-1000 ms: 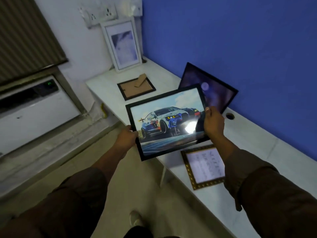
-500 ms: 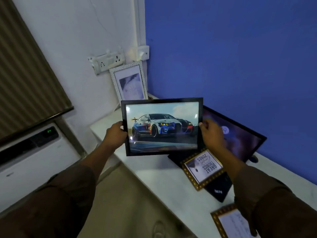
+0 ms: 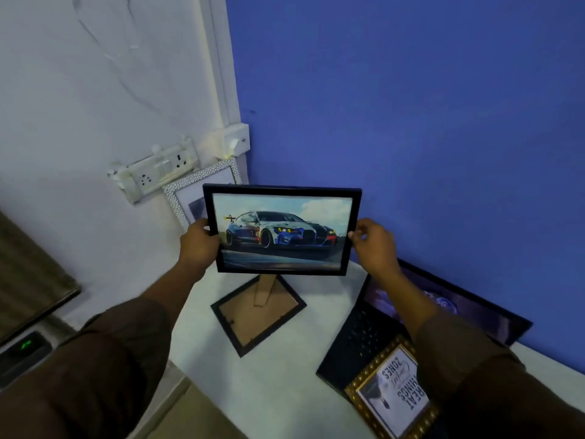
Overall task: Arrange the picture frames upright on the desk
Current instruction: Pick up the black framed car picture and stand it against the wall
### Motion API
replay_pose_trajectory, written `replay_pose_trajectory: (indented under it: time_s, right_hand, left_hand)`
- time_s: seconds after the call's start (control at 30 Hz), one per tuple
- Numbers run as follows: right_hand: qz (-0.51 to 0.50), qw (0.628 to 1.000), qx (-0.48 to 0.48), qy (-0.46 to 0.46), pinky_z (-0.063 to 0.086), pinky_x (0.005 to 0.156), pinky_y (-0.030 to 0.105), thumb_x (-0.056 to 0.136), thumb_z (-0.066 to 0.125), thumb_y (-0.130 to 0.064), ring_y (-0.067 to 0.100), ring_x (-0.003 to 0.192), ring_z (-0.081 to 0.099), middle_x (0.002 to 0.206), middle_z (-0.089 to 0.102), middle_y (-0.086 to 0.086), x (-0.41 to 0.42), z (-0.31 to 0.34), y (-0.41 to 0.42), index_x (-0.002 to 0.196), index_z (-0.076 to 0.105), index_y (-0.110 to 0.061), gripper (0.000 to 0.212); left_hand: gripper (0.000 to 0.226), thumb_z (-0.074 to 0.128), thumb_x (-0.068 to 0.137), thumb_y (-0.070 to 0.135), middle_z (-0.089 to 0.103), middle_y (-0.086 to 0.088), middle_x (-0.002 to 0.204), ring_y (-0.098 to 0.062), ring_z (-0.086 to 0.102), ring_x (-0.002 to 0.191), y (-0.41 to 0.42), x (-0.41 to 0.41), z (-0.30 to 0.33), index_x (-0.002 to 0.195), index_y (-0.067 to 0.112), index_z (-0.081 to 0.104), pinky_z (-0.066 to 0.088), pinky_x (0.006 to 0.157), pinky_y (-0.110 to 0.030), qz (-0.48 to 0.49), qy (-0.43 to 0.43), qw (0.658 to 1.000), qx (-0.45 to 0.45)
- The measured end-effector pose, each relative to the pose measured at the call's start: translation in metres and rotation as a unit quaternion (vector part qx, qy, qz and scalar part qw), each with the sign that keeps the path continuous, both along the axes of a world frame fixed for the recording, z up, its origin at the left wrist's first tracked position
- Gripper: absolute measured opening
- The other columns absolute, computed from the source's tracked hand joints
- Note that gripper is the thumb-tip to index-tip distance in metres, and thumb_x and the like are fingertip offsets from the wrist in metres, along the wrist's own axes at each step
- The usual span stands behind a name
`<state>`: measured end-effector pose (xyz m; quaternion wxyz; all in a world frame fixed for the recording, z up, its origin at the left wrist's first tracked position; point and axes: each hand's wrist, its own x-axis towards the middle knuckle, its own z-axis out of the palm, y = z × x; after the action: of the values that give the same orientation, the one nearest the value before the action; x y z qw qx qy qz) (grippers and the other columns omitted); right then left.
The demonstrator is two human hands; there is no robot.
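Observation:
I hold a black frame with a car picture (image 3: 281, 229) upright in the air above the white desk (image 3: 285, 381), near the corner. My left hand (image 3: 199, 240) grips its left edge and my right hand (image 3: 372, 240) pinches its right edge. Behind it a silver-white frame (image 3: 193, 188) leans upright against the white wall, partly hidden. Below it a black frame (image 3: 258, 315) lies face down with its cardboard stand showing. A gold frame with text (image 3: 395, 388) lies flat on a laptop at the lower right.
An open black laptop (image 3: 364, 337) sits on the desk against the blue wall. A socket strip (image 3: 155, 175) and a switch box (image 3: 235, 142) are fixed on the white wall. A white unit with a green light (image 3: 25, 346) stands at the left.
I have carried the car frame forward and up toward the desk's corner. The view has shifted closer, so the face-down frame now shows beneath the held frame.

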<state>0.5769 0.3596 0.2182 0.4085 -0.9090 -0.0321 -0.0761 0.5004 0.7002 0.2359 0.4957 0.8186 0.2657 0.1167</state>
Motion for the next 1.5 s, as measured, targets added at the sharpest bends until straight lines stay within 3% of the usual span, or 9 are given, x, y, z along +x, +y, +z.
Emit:
replay_pose_trajectory:
  time_s: [0.17,0.3,0.43,0.5,0.63,0.73,0.97,1.23,1.5]
  right_hand:
    - [-0.083,0.996,-0.011,0.013,0.054,0.076,0.036,0.096,0.062,-0.015,0.03,0.087,0.066,0.092,0.072,0.013,0.044,-0.024,0.018,0.102,0.068,-0.006,0.013]
    - [-0.155,0.987,-0.023,0.04,0.055,0.071,0.04,0.095,0.059,-0.01,0.035,0.083,0.067,0.089,0.071,0.016,0.069,-0.048,0.029,0.099,0.067,-0.004,0.011]
    - [-0.206,0.974,-0.054,0.071,0.057,0.075,0.044,0.095,0.06,-0.013,0.041,0.088,0.068,0.097,0.073,0.021,0.085,-0.068,0.042,0.101,0.066,-0.004,0.013]
    - [-0.223,0.968,-0.077,0.086,0.056,0.079,0.044,0.095,0.059,-0.013,0.043,0.096,0.067,0.103,0.072,0.022,0.088,-0.075,0.049,0.106,0.064,-0.002,0.017]
    - [-0.271,0.952,-0.062,0.129,0.051,0.085,0.042,0.097,0.058,-0.014,0.043,0.109,0.063,0.117,0.067,0.023,0.092,-0.088,0.062,0.122,0.057,-0.001,0.029]
    - [-0.302,0.941,-0.007,0.15,0.055,0.089,0.045,0.097,0.057,-0.013,0.042,0.11,0.064,0.12,0.067,0.024,0.099,-0.101,0.066,0.126,0.054,-0.004,0.031]
    - [-0.366,0.903,0.125,0.186,0.056,0.09,0.047,0.094,0.067,-0.02,0.035,0.106,0.067,0.12,0.069,0.012,0.114,-0.122,0.067,0.128,0.053,-0.013,0.038]
    - [-0.358,0.894,0.194,0.186,0.053,0.095,0.04,0.09,0.065,-0.002,0.024,0.11,0.06,0.123,0.06,0.004,0.132,-0.131,0.052,0.14,0.047,-0.015,0.054]
    - [-0.355,0.887,0.23,0.184,0.048,0.106,0.053,0.091,0.071,-0.018,0.03,0.121,0.06,0.133,0.062,0.008,0.135,-0.151,0.048,0.141,0.043,-0.017,0.057]
  left_hand:
    - [0.028,0.057,0.09,0.004,0.069,-0.011,0.115,-0.027,0.063,0.103,0.016,0.084,-0.027,0.118,0.005,0.061,0.049,0.086,-0.033,-0.045,0.002,0.998,-0.043]
    - [0.031,0.06,0.088,0.014,0.064,-0.008,0.115,-0.025,0.063,0.106,0.025,0.145,-0.063,0.117,0.017,0.048,0.053,0.094,-0.043,-0.107,0.015,0.989,-0.1]
    - [0.032,0.068,0.078,0.033,0.068,-0.01,0.112,-0.031,0.067,0.103,0.046,0.21,-0.127,0.106,0.028,0.052,0.057,0.089,-0.051,-0.186,0.043,0.976,-0.104]
    - [0.038,0.068,0.074,0.036,0.07,-0.01,0.108,-0.034,0.069,0.099,0.045,0.233,-0.144,0.109,0.022,0.06,0.059,0.084,-0.054,-0.215,0.06,0.97,-0.095]
    - [0.035,0.062,0.093,0.014,0.062,-0.001,0.102,-0.024,0.062,0.099,0.019,0.246,-0.123,0.124,0.013,0.046,0.054,0.087,-0.042,-0.262,0.097,0.952,-0.124]
    - [0.033,0.064,0.094,0.011,0.059,0.003,0.097,-0.027,0.059,0.098,0.009,0.261,-0.129,0.12,0.017,0.044,0.051,0.09,-0.047,-0.284,0.114,0.944,-0.127]
    - [0.055,0.069,0.088,0.014,0.057,-0.012,0.134,-0.034,0.059,0.118,0.007,0.298,-0.152,0.135,0.02,0.043,0.05,0.1,-0.057,-0.324,0.156,0.919,-0.162]
    - [0.064,0.067,0.087,0.007,0.054,-0.011,0.139,-0.032,0.056,0.121,-0.003,0.313,-0.169,0.141,0.021,0.037,0.048,0.103,-0.055,-0.359,0.187,0.898,-0.171]
    - [0.074,0.063,0.088,-0.004,0.049,-0.009,0.146,-0.025,0.05,0.128,-0.005,0.321,-0.184,0.149,0.02,0.029,0.044,0.108,-0.047,-0.378,0.195,0.884,-0.191]
